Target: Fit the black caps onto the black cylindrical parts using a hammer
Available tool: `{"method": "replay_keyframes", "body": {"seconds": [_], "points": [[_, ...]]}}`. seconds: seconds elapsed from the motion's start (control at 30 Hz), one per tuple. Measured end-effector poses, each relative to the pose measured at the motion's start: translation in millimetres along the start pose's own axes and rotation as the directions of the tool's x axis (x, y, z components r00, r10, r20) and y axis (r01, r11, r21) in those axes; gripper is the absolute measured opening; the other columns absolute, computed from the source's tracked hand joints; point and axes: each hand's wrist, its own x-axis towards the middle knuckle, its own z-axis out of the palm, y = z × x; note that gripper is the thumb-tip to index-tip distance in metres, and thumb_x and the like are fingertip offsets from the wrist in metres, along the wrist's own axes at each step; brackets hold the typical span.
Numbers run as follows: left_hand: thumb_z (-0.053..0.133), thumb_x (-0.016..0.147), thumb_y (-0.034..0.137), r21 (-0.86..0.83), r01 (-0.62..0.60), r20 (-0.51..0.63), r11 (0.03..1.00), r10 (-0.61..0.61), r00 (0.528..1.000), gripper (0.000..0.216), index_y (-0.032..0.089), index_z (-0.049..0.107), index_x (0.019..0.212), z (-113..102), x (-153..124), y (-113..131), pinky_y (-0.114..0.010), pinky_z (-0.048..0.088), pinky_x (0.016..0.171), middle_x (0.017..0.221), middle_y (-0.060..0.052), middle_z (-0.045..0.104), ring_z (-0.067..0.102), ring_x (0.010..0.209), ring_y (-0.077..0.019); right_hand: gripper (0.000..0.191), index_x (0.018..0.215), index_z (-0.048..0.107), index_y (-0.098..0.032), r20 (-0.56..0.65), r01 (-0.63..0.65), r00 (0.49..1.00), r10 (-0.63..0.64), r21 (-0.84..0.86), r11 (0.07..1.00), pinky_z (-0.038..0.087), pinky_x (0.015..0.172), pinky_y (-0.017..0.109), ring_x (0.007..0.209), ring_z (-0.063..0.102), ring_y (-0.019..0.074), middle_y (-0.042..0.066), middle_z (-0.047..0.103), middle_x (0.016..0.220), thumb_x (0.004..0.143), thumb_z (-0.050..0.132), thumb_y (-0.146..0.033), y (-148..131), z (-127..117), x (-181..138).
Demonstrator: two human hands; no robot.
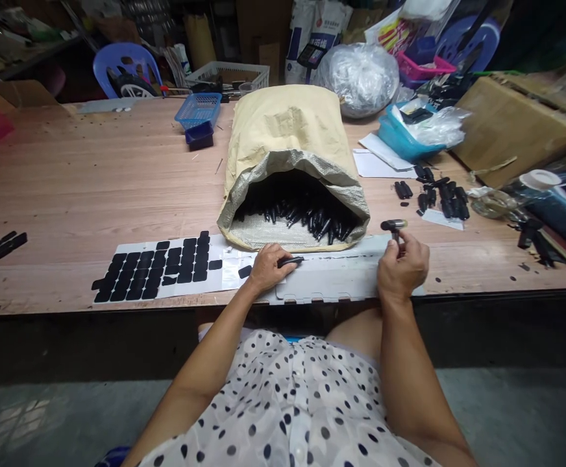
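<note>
Fingers [277, 258] of my left hand [265, 268] pinch a black piece [291, 261] on the near surface [69, 194], my right hand [402, 267] grips a second piece [393, 226] by the sack [287, 130]; both seem light, hard, smooth, best held mid-body.

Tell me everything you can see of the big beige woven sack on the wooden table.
The beige woven sack lies on its side on the wooden table, looking like paper-faced woven plastic. Its grey-lined mouth is rolled back and opens toward the person. Small black parts lie inside. The left hand, holding one black part, lies before the mouth.
</note>
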Motion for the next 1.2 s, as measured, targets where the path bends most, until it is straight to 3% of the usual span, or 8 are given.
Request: {"method": "replay_keyframes", "body": {"seconds": [0.17, 0.57, 0.73, 0.87, 1.0, 1.1, 1.2], "points": [[0.066, 0.087, 0.027, -0.017, -0.015, 0.003, 1.000, 0.015, 1.000, 0.009, 0.023, 0.074, 0.086, -3, -1, -1, -0.039, 0.047, 0.088, 0.086, -0.003, 0.067, 0.059, 0.091, -0.0231, 0.037, 0.112, 0.074, -0.018, 0.032, -0.163, 0.985, 0.168, -0.109, 0.980, 0.043, 0.073, 0.036, 0.088, 0.059, 0.0266, 0.012, 0.065, 0.095, 0.084, 0.050, -0.022, 23, 20, 23], [0.072, 0.079, 0.027, -0.019, -0.028, 0.035, 0.999, 0.029, 0.999, 0.007, 0.021, 0.069, 0.079, -9, -3, -6, -0.039, 0.046, 0.087, 0.084, -0.003, 0.066, 0.056, 0.088, -0.0234, 0.034, 0.116, 0.071, -0.017, 0.175, -0.058, 0.980, 0.095, -0.208, 0.976, 0.040, 0.080, 0.039, 0.104, 0.053, 0.0302, 0.017, 0.061, 0.109, 0.089, 0.051, -0.018, -1, 38, 23], [0.072, 0.083, 0.034, -0.173, -0.112, 0.086, 0.979, 0.128, 0.988, 0.014, 0.020, 0.068, 0.085, -20, -13, 1, -0.038, 0.045, 0.087, 0.088, -0.004, 0.068, 0.056, 0.089, -0.0232, 0.033, 0.116, 0.069, -0.018, 0.163, -0.016, 0.985, 0.055, -0.229, 0.973, 0.039, 0.080, 0.037, 0.105, 0.051, 0.0298, 0.016, 0.060, 0.109, 0.091, 0.048, -0.020, -2, 42, 21], [0.066, 0.090, 0.040, -0.373, -0.189, 0.278, 0.908, 0.304, 0.911, 0.021, 0.020, 0.069, 0.093, -18, -45, 29, -0.035, 0.047, 0.085, 0.091, -0.006, 0.069, 0.060, 0.087, -0.0214, 0.034, 0.118, 0.068, -0.017, 0.168, -0.007, 0.985, 0.047, -0.231, 0.973, 0.039, 0.080, 0.038, 0.106, 0.051, 0.0313, 0.017, 0.060, 0.111, 0.091, 0.047, -0.020, -2, 42, 19], [0.060, 0.093, 0.042, -0.478, -0.072, 0.530, 0.876, 0.352, 0.771, 0.025, 0.020, 0.070, 0.100, 8, -79, 44, -0.031, 0.049, 0.085, 0.098, -0.006, 0.072, 0.065, 0.090, -0.0205, 0.034, 0.118, 0.067, -0.016, 0.171, -0.001, 0.984, 0.041, -0.228, 0.974, 0.040, 0.079, 0.039, 0.106, 0.051, 0.0321, 0.018, 0.060, 0.111, 0.090, 0.048, -0.020, -3, 42, 19], [0.059, 0.093, 0.039, -0.393, 0.117, 0.668, 0.912, 0.197, 0.718, 0.025, 0.021, 0.071, 0.105, 36, -89, 32, -0.030, 0.050, 0.087, 0.104, -0.005, 0.075, 0.068, 0.095, -0.0213, 0.034, 0.117, 0.067, -0.016, 0.166, 0.011, 0.986, 0.029, -0.236, 0.972, 0.040, 0.079, 0.039, 0.105, 0.052, 0.0321, 0.018, 0.061, 0.110, 0.089, 0.049, -0.021, -3, 42, 19], [0.060, 0.091, 0.038, -0.171, 0.308, 0.726, 0.936, -0.091, 0.681, 0.028, 0.021, 0.071, 0.110, 59, -90, 9, -0.033, 0.051, 0.088, 0.107, -0.005, 0.075, 0.069, 0.101, -0.0248, 0.035, 0.118, 0.067, -0.015, 0.164, 0.021, 0.986, 0.021, -0.249, 0.968, 0.040, 0.078, 0.039, 0.105, 0.053, 0.0327, 0.018, 0.061, 0.110, 0.089, 0.049, -0.021, -3, 42, 19]]}}
